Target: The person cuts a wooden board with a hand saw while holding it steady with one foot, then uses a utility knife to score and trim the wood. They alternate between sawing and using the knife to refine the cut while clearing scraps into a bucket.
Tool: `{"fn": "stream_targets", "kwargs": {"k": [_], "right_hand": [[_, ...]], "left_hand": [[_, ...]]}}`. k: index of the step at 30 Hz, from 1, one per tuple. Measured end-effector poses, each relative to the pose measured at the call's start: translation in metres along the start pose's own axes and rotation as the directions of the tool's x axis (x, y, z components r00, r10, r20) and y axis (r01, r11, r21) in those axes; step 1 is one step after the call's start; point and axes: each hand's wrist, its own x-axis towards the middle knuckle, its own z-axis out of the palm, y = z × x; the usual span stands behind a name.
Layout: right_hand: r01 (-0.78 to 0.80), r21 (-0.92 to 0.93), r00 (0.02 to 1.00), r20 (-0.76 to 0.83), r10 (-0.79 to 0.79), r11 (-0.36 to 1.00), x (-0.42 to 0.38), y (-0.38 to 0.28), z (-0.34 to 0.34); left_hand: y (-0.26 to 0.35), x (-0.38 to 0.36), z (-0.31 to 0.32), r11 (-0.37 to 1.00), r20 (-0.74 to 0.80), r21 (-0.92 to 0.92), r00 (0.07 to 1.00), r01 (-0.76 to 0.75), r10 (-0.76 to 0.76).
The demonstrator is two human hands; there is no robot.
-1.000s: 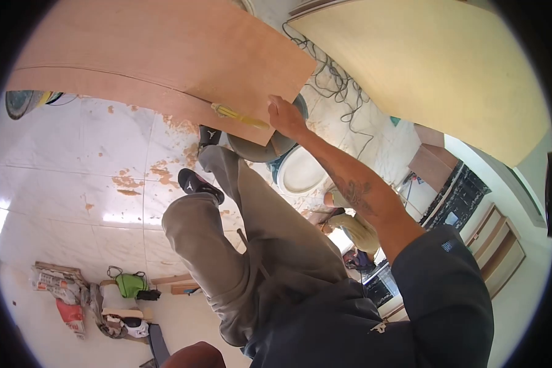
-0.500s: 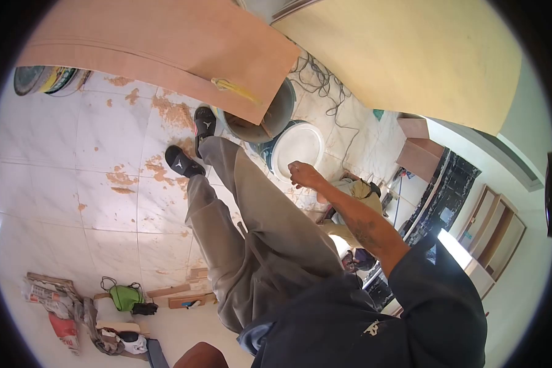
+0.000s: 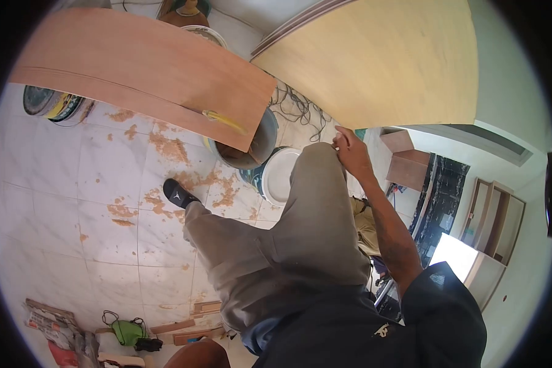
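My right hand (image 3: 351, 150) hangs beside my raised right knee, its fingers loosely bent and slightly apart. I see nothing held in it. The knee, in grey-brown trousers (image 3: 257, 257), is lifted in front of the white-lidded bucket (image 3: 280, 178) and hides part of the lid. Behind it, a larger grey tub (image 3: 265, 138) stands partly under a reddish plywood sheet (image 3: 147, 73) with a yellow strip (image 3: 227, 121) on it. Of my left arm only a bare part (image 3: 197, 354) shows at the bottom edge; the left hand is out of view. One black slide sandal (image 3: 179, 193) shows.
A pale yellow board (image 3: 380, 61) leans at upper right, near tangled black cables (image 3: 297, 107). Paint buckets (image 3: 49, 103) lie at left. A person in tan clothing (image 3: 365, 227) is beyond my right arm. A green bag (image 3: 127, 331) lies by wood strips. Brown residue marks the tiles.
My right leg has come up, its foot now hidden. My right hand has moved from over the bucket lid to beside the knee. The view has shifted, showing a container behind the plywood.
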Motion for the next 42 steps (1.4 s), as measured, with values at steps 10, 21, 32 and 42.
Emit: {"fn": "stream_targets", "kwargs": {"k": [10,21,32,42], "right_hand": [[0.598,-0.126,0.776,0.340,-0.532,0.792,0.057,-0.029,0.070],[0.744,-0.181,0.663,0.080,-0.744,0.644,0.355,0.064,0.262],[0.629,-0.144,0.736,0.429,-0.524,0.764,0.401,0.033,0.265],[0.722,-0.137,0.674,0.365,-0.643,0.678,0.396,0.047,0.277]], "left_hand": [[-0.312,-0.031,-0.098,0.316,-0.870,0.232,0.342,0.920,-0.356],[-0.535,-0.085,-0.084,-0.105,-0.979,0.163,0.147,0.981,-0.139],[-0.529,-0.045,-0.093,-0.354,-0.980,0.146,0.087,0.924,-0.176],[-0.517,-0.084,-0.074,-0.325,-0.955,0.293,0.260,0.899,-0.144]]}}
